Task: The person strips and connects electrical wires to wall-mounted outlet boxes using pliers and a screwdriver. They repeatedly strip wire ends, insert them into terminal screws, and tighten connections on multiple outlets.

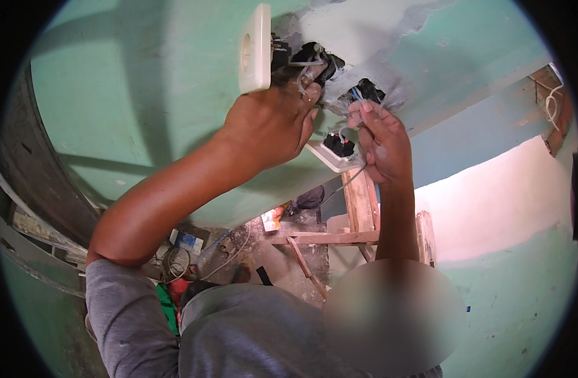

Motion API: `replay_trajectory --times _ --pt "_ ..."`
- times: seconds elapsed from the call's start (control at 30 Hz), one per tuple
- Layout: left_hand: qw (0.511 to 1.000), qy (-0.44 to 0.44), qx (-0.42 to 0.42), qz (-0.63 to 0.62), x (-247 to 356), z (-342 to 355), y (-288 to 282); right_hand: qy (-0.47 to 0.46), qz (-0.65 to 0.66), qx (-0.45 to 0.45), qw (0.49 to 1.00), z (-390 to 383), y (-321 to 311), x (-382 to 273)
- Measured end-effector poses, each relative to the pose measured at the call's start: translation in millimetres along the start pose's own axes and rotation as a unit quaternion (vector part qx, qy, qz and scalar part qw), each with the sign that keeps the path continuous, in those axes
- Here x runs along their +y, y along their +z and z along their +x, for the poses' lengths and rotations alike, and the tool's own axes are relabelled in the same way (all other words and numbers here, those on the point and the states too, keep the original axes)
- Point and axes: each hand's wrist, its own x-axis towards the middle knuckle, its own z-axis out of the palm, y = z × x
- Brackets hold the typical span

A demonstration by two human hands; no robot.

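My left hand [263, 129] reaches up to the green wall below a white socket outlet [256, 50], which hangs out on its wires with its black back facing right. Its thumb and fingers close around a thin grey wire [300, 79] coming from a dark wall box [330, 68]. At a second wall box [372, 92], my right hand [389, 145] pinches thin wires, one of them blue [357, 94]. Below those fingers, a white plate with a black back [339, 145] dangles from a wire, tilted, close to my right palm. The exact fingertip contact is partly hidden.
Grey patched plaster [352, 69] surrounds both boxes. A wooden frame [330, 238] stands below, near my right forearm. Cables and a blue-and-white box [188, 241] lie on the cluttered floor. A loose pale cable [551, 107] hangs at the far right.
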Motion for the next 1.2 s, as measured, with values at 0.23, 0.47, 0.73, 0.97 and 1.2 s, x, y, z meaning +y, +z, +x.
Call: replay_trajectory --times 0.23,0.47,0.73,0.97,1.2 --pt "0.992 0.000 -0.073 0.100 2 1 1 -0.029 -0.097 -0.027 0.994 16 -7 -7" --pt "0.976 0.000 -0.127 0.179 6 8 0 -0.018 -0.054 -0.064 0.996 20 -20 -8" --pt "0.971 0.055 -0.094 0.213 -13 2 -6 -0.025 -0.126 -0.065 0.990 20 -7 -16" --pt "0.987 0.032 -0.094 0.124 -16 -6 -11 -0.048 -0.202 -0.025 0.978 20 2 -17" --pt "0.990 -0.002 -0.123 0.069 -9 1 -14 -0.049 -0.223 -0.033 0.973 27 -12 -15"
